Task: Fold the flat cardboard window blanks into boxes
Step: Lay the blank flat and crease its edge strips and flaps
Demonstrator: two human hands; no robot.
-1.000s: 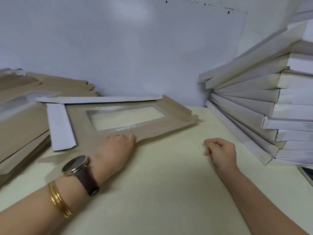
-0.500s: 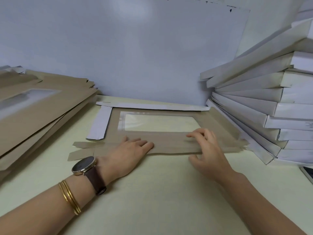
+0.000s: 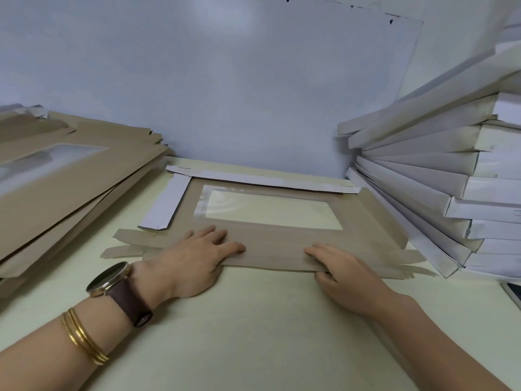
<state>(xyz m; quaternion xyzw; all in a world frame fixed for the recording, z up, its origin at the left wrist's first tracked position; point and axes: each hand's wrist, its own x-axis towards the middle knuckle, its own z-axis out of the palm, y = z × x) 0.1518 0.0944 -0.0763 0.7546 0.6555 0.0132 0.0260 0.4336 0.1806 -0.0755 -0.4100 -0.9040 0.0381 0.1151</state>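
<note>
One brown cardboard window blank lies flat on the table in front of me, its clear window facing up. White flaps on its far and left sides are folded over onto it. My left hand presses flat on the near strip of the blank, fingers straight. My right hand pinches the near edge further right, with fingers on top and the thumb tucked under the edge.
A pile of flat brown blanks fills the left side. A leaning stack of folded white boxes stands at the right, touching the blank's right flaps. A white wall closes the back. The pale table extends toward me.
The blank was dragged from the left pile to the middle and laid flat. My right hand came from the bare table onto its near edge, then slid toward me and took hold.
</note>
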